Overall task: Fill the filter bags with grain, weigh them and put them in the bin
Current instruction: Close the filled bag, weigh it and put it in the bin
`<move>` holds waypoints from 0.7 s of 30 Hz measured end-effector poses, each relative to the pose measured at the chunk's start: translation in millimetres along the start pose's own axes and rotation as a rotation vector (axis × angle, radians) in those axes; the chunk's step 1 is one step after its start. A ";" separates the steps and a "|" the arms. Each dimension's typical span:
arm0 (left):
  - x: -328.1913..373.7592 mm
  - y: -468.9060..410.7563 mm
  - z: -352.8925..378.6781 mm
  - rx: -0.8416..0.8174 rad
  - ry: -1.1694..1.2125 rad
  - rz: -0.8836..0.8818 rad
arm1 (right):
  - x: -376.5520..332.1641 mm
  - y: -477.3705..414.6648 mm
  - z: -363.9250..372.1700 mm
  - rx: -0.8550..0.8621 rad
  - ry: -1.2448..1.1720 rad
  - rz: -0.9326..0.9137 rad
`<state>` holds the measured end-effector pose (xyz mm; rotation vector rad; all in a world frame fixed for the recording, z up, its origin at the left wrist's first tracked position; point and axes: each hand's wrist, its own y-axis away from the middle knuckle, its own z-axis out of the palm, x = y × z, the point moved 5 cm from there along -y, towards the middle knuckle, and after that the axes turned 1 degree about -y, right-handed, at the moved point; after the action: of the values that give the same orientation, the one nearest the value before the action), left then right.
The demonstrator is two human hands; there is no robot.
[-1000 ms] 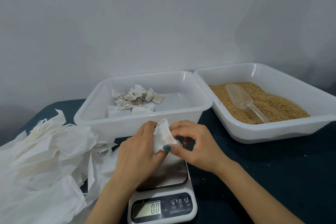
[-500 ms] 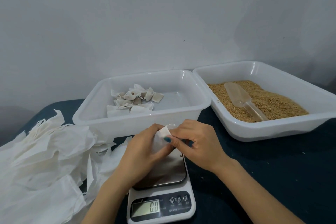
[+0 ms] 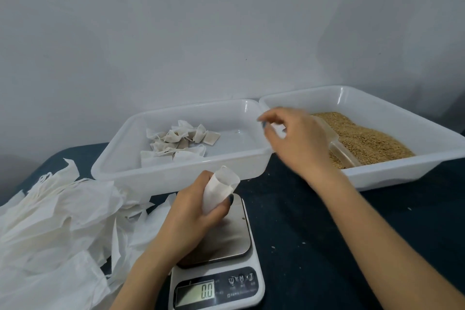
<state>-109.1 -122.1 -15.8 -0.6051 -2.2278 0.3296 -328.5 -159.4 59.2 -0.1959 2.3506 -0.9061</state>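
My left hand (image 3: 193, 211) grips an empty white filter bag (image 3: 219, 187), mouth open and pointing up, just above the steel plate of the scale (image 3: 221, 241). The display reads 0.0. My right hand (image 3: 299, 138) is blurred in the air over the near left corner of the grain bin (image 3: 392, 173), fingers loosely bent and holding nothing. The hand covers most of the clear plastic scoop (image 3: 343, 152) lying on the grain (image 3: 370, 138). Several filled bags (image 3: 181, 141) lie in the left bin (image 3: 176, 176).
A heap of loose empty filter bags (image 3: 55, 221) covers the table's left side. Both white bins stand side by side against the grey wall. Dark cloth (image 3: 314, 234) with scattered grains lies right of the scale.
My right hand let go of the bag and moved up and right to the grain bin. My left hand now holds the bag alone, with its mouth opened.
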 end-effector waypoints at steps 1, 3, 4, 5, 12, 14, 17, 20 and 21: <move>0.9 0.3 -0.2 0.004 0.010 0.004 | 14.8 -9.7 -5.1 -0.037 0.103 0.066; 2.0 0.4 -0.4 0.006 0.025 0.006 | 52.6 -23.7 -15.7 -0.138 0.334 0.257; 2.2 0.2 -0.3 0.006 0.028 0.007 | 73.1 -26.7 -21.1 -0.200 0.444 0.380; 2.6 0.1 -0.2 0.006 0.029 0.010 | 91.4 -26.3 -25.8 -0.279 0.536 0.507; 1.6 0.2 -1.2 0.005 0.054 0.018 | 137.0 -4.2 -22.3 -0.704 0.665 0.722; 0.6 0.1 -1.5 0.007 0.066 0.015 | 135.1 -4.5 -20.0 -0.633 0.642 0.705; -1.2 0.0 -1.0 0.006 0.061 0.016 | 129.7 -12.7 -20.5 -0.501 0.624 0.645; -2.2 -0.2 -1.0 0.003 0.053 0.015 | 120.5 -21.5 -31.2 -0.420 0.788 0.614; -2.2 -0.4 -1.2 0.003 0.054 0.014 | 116.3 -22.8 -35.1 -0.414 0.886 0.609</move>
<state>-107.1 -123.6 -16.3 -0.6210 -2.1719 0.3206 -444.5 -196.2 38.0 0.8901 3.0775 -0.1827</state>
